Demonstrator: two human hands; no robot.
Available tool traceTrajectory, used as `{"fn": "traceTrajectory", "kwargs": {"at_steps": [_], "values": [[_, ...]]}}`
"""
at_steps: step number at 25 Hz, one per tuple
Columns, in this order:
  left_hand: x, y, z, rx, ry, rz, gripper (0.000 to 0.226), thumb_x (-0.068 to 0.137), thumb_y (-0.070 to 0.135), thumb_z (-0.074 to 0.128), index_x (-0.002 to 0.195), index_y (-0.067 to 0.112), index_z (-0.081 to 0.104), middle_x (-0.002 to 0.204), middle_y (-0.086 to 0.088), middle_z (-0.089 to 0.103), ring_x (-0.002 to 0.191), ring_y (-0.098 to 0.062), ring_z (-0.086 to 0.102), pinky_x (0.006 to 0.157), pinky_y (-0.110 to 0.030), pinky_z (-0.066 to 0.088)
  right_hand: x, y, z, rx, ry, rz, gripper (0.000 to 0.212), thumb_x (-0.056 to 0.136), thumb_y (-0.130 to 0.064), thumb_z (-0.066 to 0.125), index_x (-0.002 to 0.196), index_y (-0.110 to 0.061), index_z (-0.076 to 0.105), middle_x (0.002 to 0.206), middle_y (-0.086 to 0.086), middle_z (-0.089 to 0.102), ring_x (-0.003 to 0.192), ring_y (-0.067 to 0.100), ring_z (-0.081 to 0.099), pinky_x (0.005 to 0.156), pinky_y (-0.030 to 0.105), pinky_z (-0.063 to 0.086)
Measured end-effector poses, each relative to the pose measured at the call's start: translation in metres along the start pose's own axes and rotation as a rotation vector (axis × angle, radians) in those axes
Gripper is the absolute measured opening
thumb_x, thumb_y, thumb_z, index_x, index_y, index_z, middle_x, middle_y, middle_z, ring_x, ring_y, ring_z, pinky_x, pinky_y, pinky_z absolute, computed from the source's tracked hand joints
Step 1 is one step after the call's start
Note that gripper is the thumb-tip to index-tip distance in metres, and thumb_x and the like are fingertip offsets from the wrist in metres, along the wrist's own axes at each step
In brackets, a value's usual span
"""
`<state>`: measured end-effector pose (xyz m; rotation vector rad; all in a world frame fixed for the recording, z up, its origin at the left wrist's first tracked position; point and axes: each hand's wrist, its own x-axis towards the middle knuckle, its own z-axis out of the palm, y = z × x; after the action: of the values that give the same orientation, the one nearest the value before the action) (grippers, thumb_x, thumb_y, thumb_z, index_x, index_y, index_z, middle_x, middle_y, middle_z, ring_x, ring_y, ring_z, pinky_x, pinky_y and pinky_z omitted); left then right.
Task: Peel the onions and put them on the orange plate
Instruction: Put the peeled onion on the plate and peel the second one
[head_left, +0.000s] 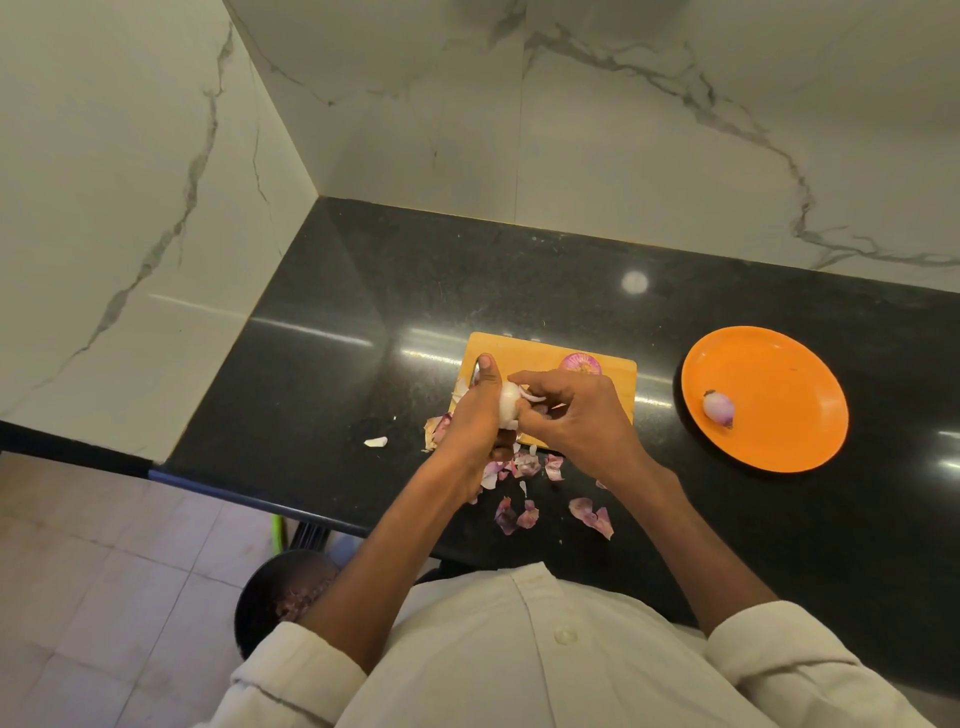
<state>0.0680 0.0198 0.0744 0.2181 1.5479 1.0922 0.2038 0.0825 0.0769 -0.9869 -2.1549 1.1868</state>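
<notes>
White sleeves (291, 670) rolled up nearest, both forearms reaching forward to meet over the cutting board (618, 387). Left hand (475, 415) curled round a pale onion (509, 405), thumb straight up; right hand (576, 415) just beside it, fingertips pinching a loose strip of skin. Well right of the hands, a peeled onion (718, 409) on the orange plate (789, 364); purple peels (524, 512) scattered beneath the wrists.

Black stone counter (363, 291) bearing 1 wooden cutting board (519, 349), 1 orange plate (779, 364), and scattered purple onion skins (592, 514).
</notes>
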Motion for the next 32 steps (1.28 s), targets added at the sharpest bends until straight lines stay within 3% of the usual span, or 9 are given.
{"fn": "traceTrajectory", "kwargs": {"at_steps": [4, 6, 9, 12, 16, 21, 25, 28, 32], "values": [[0.000, 0.001, 0.003, 0.028, -0.021, 0.022, 0.075, 0.107, 0.070, 0.026, 0.097, 0.016, 0.077, 0.054, 0.002, 0.061, 0.043, -0.004, 0.048, 0.043, -0.022, 0.038, 0.005, 0.005, 0.002, 0.103, 0.021, 0.083, 0.031, 0.092, -0.003, 0.069, 0.115, -0.022, 0.080, 0.101, -0.022, 0.075, 0.093, 0.007, 0.072, 0.075, 0.031, 0.062], [0.002, 0.000, -0.002, -0.035, -0.041, 0.057, 0.074, 0.109, 0.067, 0.028, 0.091, 0.021, 0.083, 0.070, -0.007, 0.071, 0.054, -0.009, 0.056, 0.052, -0.024, 0.042, 0.004, 0.007, 0.002, 0.242, -0.011, 0.178, 0.028, 0.098, -0.010, 0.068, 0.118, -0.027, 0.079, 0.102, -0.023, 0.075, 0.095, 0.006, 0.072, 0.074, 0.027, 0.059], [0.009, -0.005, -0.015, -0.149, -0.112, 0.110, 0.055, 0.113, 0.051, 0.040, 0.125, 0.007, 0.072, 0.112, -0.028, 0.070, 0.082, -0.024, 0.063, 0.063, -0.030, 0.045, 0.003, 0.006, 0.002, 0.400, -0.033, 0.250, 0.020, 0.101, -0.027, 0.070, 0.119, -0.033, 0.077, 0.110, -0.012, 0.075, 0.102, 0.014, 0.073, 0.078, 0.030, 0.063], [0.007, -0.007, -0.018, -0.152, -0.159, 0.193, 0.039, 0.115, 0.029, 0.042, 0.139, 0.010, 0.066, 0.116, -0.015, 0.071, 0.084, -0.018, 0.064, 0.065, -0.027, 0.049, 0.006, 0.004, 0.003, 0.414, 0.013, 0.284, 0.016, 0.097, -0.034, 0.075, 0.113, -0.034, 0.075, 0.104, 0.001, 0.077, 0.091, 0.020, 0.076, 0.070, 0.032, 0.063], [0.007, -0.008, -0.023, -0.279, -0.162, 0.200, 0.042, 0.106, 0.024, 0.060, 0.142, 0.003, 0.061, 0.133, -0.022, 0.069, 0.116, -0.029, 0.072, 0.097, -0.041, 0.062, 0.003, 0.006, 0.009, 0.387, -0.027, 0.256, 0.023, 0.100, -0.025, 0.072, 0.122, -0.027, 0.077, 0.102, -0.001, 0.080, 0.084, 0.019, 0.079, 0.072, 0.039, 0.065], [0.012, -0.018, -0.030, -0.286, -0.206, 0.253, 0.059, 0.106, 0.035, 0.054, 0.140, -0.014, 0.056, 0.134, -0.040, 0.060, 0.116, -0.040, 0.063, 0.095, -0.044, 0.056, -0.001, 0.005, 0.008, 0.172, -0.040, 0.038, 0.029, 0.102, -0.025, 0.069, 0.130, -0.028, 0.074, 0.104, -0.010, 0.080, 0.085, 0.011, 0.075, 0.074, 0.026, 0.061], [0.007, -0.012, -0.030, -0.268, -0.253, 0.281, 0.051, 0.105, 0.030, 0.054, 0.137, -0.009, 0.059, 0.122, -0.023, 0.074, 0.116, -0.034, 0.072, 0.102, -0.040, 0.060, -0.002, 0.005, 0.010, 0.122, 0.010, -0.049, 0.028, 0.100, -0.022, 0.072, 0.127, -0.029, 0.073, 0.087, -0.006, 0.077, 0.067, 0.018, 0.071, 0.060, 0.037, 0.061], [0.008, -0.016, -0.027, -0.225, -0.287, 0.332, 0.050, 0.108, 0.032, 0.056, 0.137, -0.008, 0.060, 0.122, -0.023, 0.072, 0.116, -0.037, 0.067, 0.101, -0.042, 0.055, -0.003, 0.004, 0.011, 0.129, 0.075, -0.088, 0.022, 0.094, -0.005, 0.075, 0.115, -0.011, 0.078, 0.098, -0.016, 0.075, 0.078, 0.004, 0.072, 0.067, 0.017, 0.057], [0.007, -0.019, -0.027, -0.186, -0.327, 0.361, 0.051, 0.109, 0.030, 0.054, 0.138, -0.011, 0.059, 0.127, -0.027, 0.069, 0.116, -0.035, 0.067, 0.103, -0.041, 0.056, -0.001, 0.012, 0.014, 0.077, 0.105, -0.073, 0.015, 0.088, -0.003, 0.075, 0.100, -0.010, 0.079, 0.096, 0.000, 0.079, 0.083, 0.024, 0.076, 0.071, 0.043, 0.064]]}}
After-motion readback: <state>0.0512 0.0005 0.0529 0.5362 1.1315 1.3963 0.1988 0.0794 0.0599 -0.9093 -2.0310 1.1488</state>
